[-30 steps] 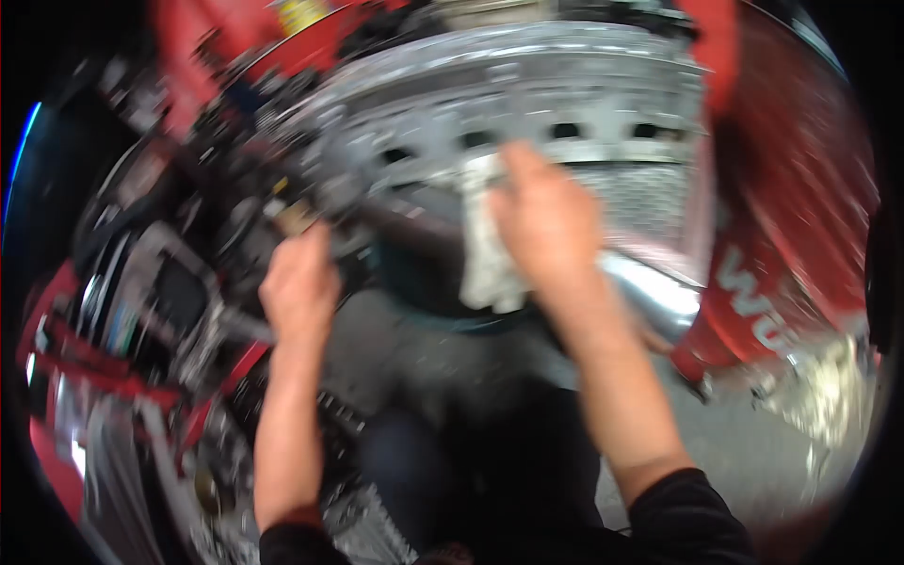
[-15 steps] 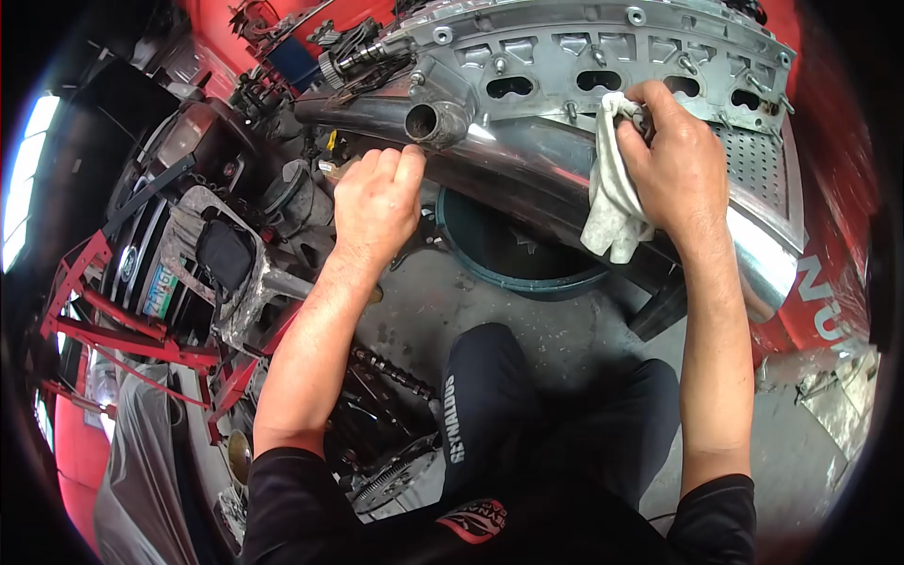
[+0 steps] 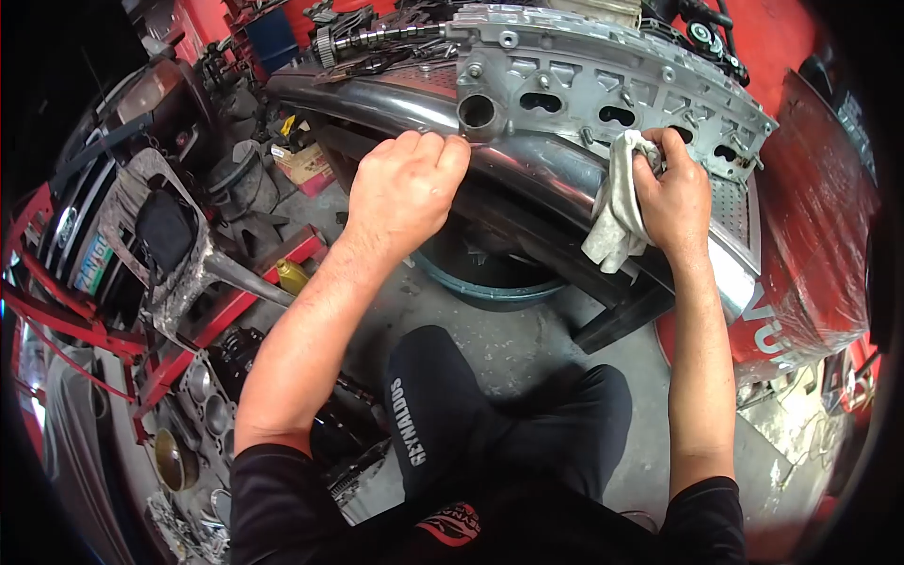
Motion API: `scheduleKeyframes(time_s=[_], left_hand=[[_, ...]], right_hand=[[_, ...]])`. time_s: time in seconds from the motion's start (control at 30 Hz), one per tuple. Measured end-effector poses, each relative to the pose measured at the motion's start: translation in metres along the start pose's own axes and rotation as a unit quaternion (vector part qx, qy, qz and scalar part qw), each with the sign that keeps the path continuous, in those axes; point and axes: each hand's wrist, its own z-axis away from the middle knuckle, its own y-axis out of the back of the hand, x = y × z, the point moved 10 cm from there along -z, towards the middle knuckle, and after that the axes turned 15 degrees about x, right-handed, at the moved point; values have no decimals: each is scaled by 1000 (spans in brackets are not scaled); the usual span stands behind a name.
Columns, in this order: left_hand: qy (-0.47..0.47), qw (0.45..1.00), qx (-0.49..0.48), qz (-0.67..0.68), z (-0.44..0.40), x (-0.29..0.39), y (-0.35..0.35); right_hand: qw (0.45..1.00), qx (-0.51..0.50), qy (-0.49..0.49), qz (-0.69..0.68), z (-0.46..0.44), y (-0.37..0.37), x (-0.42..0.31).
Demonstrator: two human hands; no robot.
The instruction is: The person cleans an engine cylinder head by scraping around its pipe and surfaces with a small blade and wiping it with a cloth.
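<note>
A grey metal cylinder head (image 3: 574,80) rests on the bench, with oval ports and studs along the side facing me. At its left end is a round outlet (image 3: 494,124). My left hand (image 3: 400,193) is closed, knuckles up, just below and left of that outlet; whatever its curled fingers may hold is hidden. My right hand (image 3: 680,198) pinches a stained white rag (image 3: 617,207) in front of the right-hand ports. The rag hangs down over the bench's shiny rounded edge (image 3: 556,165).
A camshaft (image 3: 381,40) lies on the bench left of the cylinder head. Under the bench sits a dark round basin (image 3: 490,295). A grimy chair (image 3: 141,184), red metal framing (image 3: 221,315) and a yellow bottle (image 3: 292,275) stand left. Plastic-wrapped red panelling (image 3: 800,207) is at right.
My view has tilted and shifted, showing more of the bench top. Both hands keep roughly their places by the cylinder head, the right still gripping the rag and the left still closed.
</note>
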Motion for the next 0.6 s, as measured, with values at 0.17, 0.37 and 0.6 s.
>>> scheduleKeyframes(time_s=[0.17, 0.37, 0.6], left_hand=[[-5, 999, -1, -32, 7, -10, -6], [209, 967, 60, 131, 44, -32, -10], [642, 260, 366, 622, 89, 34, -101]], right_hand=[[999, 25, 22, -3, -3, 0, -1], [999, 22, 4, 33, -1, 5, -9], [1000, 19, 22, -8, -5, -8, 13]])
